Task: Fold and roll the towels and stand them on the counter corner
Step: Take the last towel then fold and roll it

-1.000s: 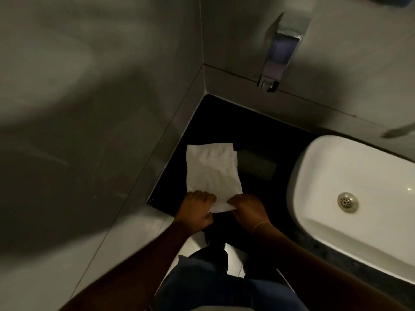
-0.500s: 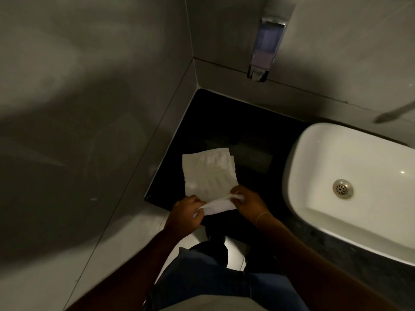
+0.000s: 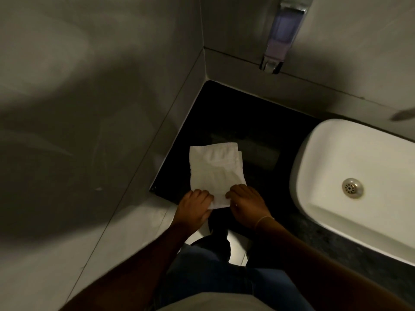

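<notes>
A white folded towel [image 3: 214,171] lies flat on the black counter [image 3: 251,122], its long side running away from me, near the left wall. My left hand [image 3: 194,208] grips the towel's near left corner. My right hand [image 3: 246,204] grips its near right corner. The near edge is turned up into a small fold between my fingers, at the counter's front edge. The far end of the towel rests flat on the counter.
A white basin [image 3: 354,182] with a metal drain fills the counter's right side. A soap dispenser [image 3: 280,37] hangs on the back wall above the corner. Grey tiled walls close the left and back. My legs stand below the counter edge.
The near edge of the towel, flat a second ago, was lifted and is now turned over into a small roll under both hands. The camera view shifted slightly.
</notes>
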Motion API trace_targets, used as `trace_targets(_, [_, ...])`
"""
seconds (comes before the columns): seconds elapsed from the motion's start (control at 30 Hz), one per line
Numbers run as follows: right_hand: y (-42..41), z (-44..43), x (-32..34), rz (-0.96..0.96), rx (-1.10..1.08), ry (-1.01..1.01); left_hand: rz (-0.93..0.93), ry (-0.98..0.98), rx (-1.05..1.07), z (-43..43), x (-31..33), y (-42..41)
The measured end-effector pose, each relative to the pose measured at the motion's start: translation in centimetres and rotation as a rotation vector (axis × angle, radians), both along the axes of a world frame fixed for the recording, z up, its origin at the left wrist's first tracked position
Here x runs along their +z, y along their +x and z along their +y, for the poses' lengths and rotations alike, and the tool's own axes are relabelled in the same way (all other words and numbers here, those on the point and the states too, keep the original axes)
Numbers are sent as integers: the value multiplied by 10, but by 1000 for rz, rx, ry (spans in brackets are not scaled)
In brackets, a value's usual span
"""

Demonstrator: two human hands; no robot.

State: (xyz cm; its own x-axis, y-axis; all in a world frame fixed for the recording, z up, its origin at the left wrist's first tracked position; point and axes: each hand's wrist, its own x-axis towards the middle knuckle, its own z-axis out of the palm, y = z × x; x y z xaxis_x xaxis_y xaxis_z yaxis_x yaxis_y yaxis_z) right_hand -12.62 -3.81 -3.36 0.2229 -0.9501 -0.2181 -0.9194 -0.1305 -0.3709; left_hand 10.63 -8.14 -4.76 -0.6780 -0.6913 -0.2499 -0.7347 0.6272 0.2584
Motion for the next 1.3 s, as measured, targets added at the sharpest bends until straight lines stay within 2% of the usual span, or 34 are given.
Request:
trace_targets(0.17, [-10,-10,5,-9,16,89,109,175,235,-22,17,-12])
trace_targets(0.27, [-12,-26,14,-197,-204,281,78,397,411,-40,33,-24])
trace_targets(0.3, [-14,-31,17,-269,-276,361,59,413,419,-44,36,-25])
trace_targets(0.4, [-18,-35,14,-371,-394,373,65,207,306,-44,32,-22])
trace_targets(0.53, [-15,-32,2,-129,-394,190,24,-9,182,-19,16,-12])
trace_targets(0.6, [-10,-31,4,-14,-315,13,-48,-29,115,-9,15,-8])
trace_targets(0.67, [-3,-26,8,17,-122,-61,-89,-35,104,-8,14,-5])
trace_targets(0.73, [0,-22,10,42,48,15,-13,-5,175,-17,18,-6])
trace_targets(0.8, [-3,-23,10,43,62,77,98,24,288,-26,25,-9])
trace_targets(0.87, [-5,-30,13,-47,-29,132,171,86,377,-33,36,-12])
trace_targets(1.0, [-7,-55,26,-345,-294,461,182,146,439,-43,39,-6])
trace_targets(1.17, [-4,-65,11,-390,-460,508,160,-94,208,-32,18,-6])
trace_targets(1.23, [-4,-71,6,-289,-486,509,48,-81,58,-25,16,-9])
trace_targets(1.3, [0,-75,8,-112,-449,461,-106,-51,14,-27,17,-12])
